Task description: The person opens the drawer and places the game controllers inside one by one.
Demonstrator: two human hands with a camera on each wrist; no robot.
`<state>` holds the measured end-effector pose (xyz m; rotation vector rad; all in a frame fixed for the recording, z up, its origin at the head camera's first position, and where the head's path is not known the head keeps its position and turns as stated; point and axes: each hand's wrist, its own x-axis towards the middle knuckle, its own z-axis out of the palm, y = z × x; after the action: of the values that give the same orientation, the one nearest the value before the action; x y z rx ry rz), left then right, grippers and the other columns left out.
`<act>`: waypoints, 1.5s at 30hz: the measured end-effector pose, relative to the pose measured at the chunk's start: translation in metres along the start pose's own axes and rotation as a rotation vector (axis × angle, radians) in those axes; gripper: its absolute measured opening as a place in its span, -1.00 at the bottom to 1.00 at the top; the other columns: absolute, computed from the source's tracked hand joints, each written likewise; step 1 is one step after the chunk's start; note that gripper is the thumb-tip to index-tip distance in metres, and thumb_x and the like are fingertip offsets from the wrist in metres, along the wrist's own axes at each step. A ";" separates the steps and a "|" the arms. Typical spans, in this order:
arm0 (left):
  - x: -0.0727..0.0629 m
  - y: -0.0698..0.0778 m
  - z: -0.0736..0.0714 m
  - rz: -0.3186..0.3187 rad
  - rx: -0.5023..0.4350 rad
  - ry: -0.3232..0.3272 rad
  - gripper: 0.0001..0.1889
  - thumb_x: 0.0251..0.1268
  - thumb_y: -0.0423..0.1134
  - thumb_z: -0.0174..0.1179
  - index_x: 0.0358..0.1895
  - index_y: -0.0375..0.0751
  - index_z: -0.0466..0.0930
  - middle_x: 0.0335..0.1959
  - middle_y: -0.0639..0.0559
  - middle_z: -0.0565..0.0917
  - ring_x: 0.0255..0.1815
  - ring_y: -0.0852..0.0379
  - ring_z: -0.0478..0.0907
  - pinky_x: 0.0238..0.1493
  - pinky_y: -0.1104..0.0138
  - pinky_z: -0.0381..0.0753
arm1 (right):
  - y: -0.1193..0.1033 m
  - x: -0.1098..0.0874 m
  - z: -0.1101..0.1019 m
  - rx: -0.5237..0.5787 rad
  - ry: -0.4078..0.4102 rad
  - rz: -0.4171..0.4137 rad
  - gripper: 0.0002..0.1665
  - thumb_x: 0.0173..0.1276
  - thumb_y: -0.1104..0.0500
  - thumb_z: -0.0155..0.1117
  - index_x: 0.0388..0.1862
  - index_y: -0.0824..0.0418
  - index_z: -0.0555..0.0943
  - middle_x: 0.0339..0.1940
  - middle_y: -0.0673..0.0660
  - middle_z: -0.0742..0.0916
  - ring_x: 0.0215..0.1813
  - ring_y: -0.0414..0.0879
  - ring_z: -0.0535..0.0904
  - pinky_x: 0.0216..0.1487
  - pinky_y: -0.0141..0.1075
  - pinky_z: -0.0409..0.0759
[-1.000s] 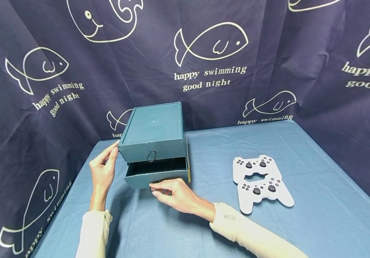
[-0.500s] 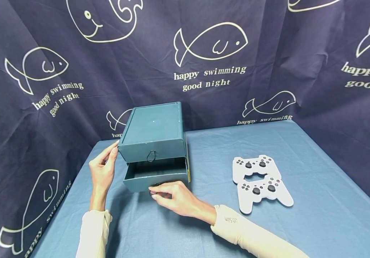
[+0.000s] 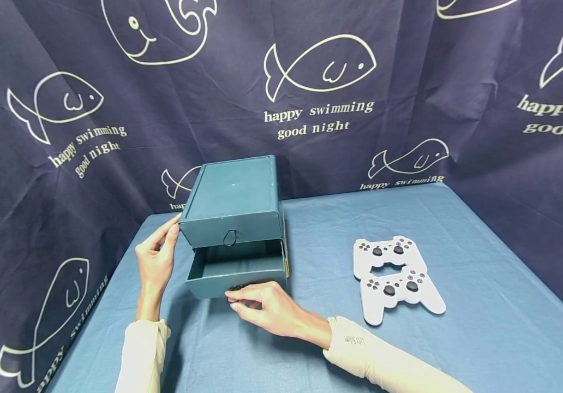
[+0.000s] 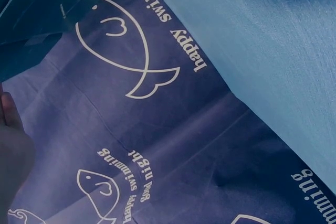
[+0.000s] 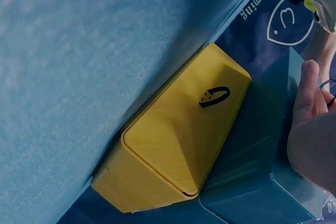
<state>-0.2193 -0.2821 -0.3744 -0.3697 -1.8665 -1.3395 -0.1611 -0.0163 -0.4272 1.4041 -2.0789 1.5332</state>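
Cloth-lined tabletop corner, like small filming booth; whether in home or studio, cannot tell. Navy fabric curtain (image 3: pixel 321 158) hangs on 3 sides: back, left, right. White fish outlines and "happy swimming good night" lettering on it, bedroom-style print, soft folds. Blue cloth-covered tabletop (image 3: pixel 321 245) runs back to curtain. Household goods there: teal box-shaped drawer unit (image 3: pixel 232 188), 2 white game controllers (image 3: pixel 400 289) with black thumbsticks. Room beyond curtain hidden.

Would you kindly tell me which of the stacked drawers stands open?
The teal rectangular middle drawer, whose inside shows; the teal rectangular top drawer and yellow rectangular bottom drawer appear shut.
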 end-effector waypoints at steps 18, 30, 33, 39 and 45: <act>0.000 -0.001 0.000 0.010 0.006 -0.002 -0.71 0.45 -0.52 0.22 0.16 -0.34 0.73 0.01 -0.17 0.77 -0.03 0.35 0.68 -0.03 0.48 0.51 | -0.006 -0.006 0.003 0.011 -0.014 -0.024 -0.71 0.43 0.34 0.34 0.09 0.36 0.75 -0.03 0.18 0.82 -0.13 -0.33 0.70 -0.15 -0.47 0.64; 0.000 -0.002 0.001 0.011 -0.002 0.002 -0.70 0.45 -0.54 0.22 0.16 -0.35 0.73 0.00 -0.09 0.78 -0.02 0.34 0.68 -0.01 0.48 0.51 | -0.015 -0.011 0.004 0.004 -0.032 -0.047 -0.70 0.43 0.35 0.33 0.10 0.36 0.74 -0.02 0.14 0.82 -0.13 -0.35 0.69 -0.15 -0.49 0.63; -0.001 -0.002 0.001 0.015 0.000 0.002 -0.70 0.44 -0.54 0.22 0.16 -0.35 0.73 0.00 -0.11 0.77 -0.01 0.34 0.68 0.00 0.48 0.52 | -0.017 -0.013 0.004 0.013 -0.038 -0.038 -0.70 0.44 0.34 0.33 0.11 0.35 0.74 -0.02 0.13 0.82 -0.14 -0.37 0.68 -0.16 -0.49 0.63; -0.001 -0.001 0.000 0.016 0.008 0.003 -0.70 0.44 -0.54 0.22 0.16 -0.35 0.73 0.00 -0.10 0.78 -0.01 0.35 0.68 0.01 0.48 0.52 | -0.019 -0.015 0.005 0.008 -0.045 -0.054 -0.71 0.44 0.34 0.33 0.11 0.35 0.74 -0.03 0.14 0.82 -0.14 -0.38 0.67 -0.16 -0.52 0.62; -0.001 -0.001 0.001 0.018 0.007 0.006 -0.71 0.45 -0.54 0.21 0.16 -0.36 0.73 0.01 -0.13 0.77 0.00 0.34 0.67 0.01 0.48 0.51 | -0.021 -0.016 0.005 -0.003 -0.042 -0.091 -0.72 0.45 0.35 0.31 0.10 0.38 0.74 -0.05 0.16 0.82 -0.13 -0.39 0.68 -0.18 -0.54 0.61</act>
<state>-0.2196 -0.2814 -0.3758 -0.3770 -1.8580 -1.3207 -0.1349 -0.0121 -0.4263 1.5200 -2.0106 1.4767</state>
